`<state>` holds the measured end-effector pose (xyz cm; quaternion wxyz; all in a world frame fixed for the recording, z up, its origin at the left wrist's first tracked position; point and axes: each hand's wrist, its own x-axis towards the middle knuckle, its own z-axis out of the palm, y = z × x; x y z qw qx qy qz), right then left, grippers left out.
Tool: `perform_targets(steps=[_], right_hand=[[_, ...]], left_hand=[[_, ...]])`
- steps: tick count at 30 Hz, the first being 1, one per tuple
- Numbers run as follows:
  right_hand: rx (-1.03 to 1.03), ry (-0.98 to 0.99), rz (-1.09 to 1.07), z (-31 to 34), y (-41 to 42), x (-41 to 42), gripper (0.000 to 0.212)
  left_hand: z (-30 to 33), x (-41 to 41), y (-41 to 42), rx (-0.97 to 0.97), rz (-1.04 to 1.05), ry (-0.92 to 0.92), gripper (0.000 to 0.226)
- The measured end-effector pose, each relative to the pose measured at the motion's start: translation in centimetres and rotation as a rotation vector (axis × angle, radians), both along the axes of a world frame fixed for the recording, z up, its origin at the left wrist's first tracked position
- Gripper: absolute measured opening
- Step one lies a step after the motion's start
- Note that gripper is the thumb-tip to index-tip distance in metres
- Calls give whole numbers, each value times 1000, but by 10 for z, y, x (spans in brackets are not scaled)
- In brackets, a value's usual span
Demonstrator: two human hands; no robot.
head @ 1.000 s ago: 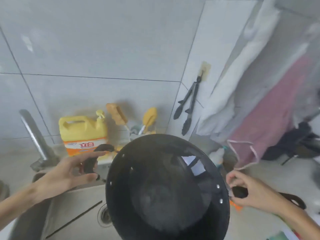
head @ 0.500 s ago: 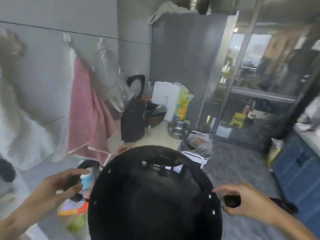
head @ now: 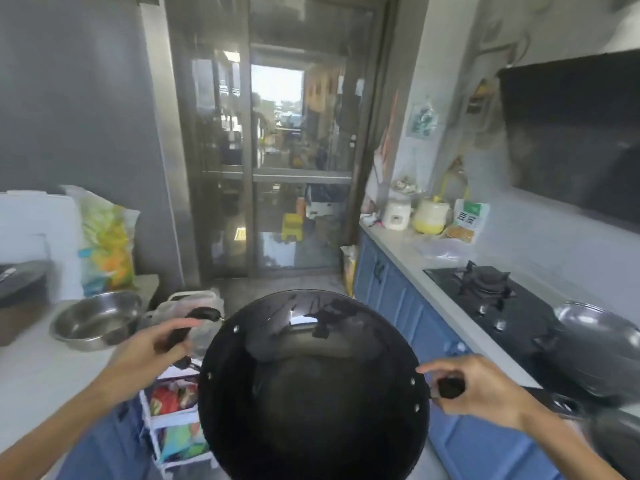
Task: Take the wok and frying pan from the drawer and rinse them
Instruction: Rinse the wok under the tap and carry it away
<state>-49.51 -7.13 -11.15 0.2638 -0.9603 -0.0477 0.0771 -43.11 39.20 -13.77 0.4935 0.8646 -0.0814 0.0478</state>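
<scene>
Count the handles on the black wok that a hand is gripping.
2: left hand grips the left handle; right hand grips the right handle of the wok.

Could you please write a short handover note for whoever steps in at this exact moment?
Left hand: grips the left black handle of the round black wok.
Right hand: grips the wok's right black handle.
The wok is held in the air between both hands, inside facing the camera, in the aisle between the pale counter on the left and the black gas hob on the right. No sink or drawer in view.
Done: wok is out and in hand. I cannot tell whether it has been rinsed.
Left: I cannot make out the frying pan; fetch and rinse it.
</scene>
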Motion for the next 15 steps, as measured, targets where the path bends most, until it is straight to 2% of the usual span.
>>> perform_targets(steps=[6, 11, 15], right_hand=[[16, -62, -251, -22, -81, 81, 41], [18, -46, -414, -32, -126, 181, 37], [-21, -42, -510, -23, -164, 268, 37]], left_hand=[[-18, 184, -108, -40, -168, -16, 51], [-24, 346, -186, -72, -344, 59, 30], [-20, 472, -249, -73, -437, 93, 28]])
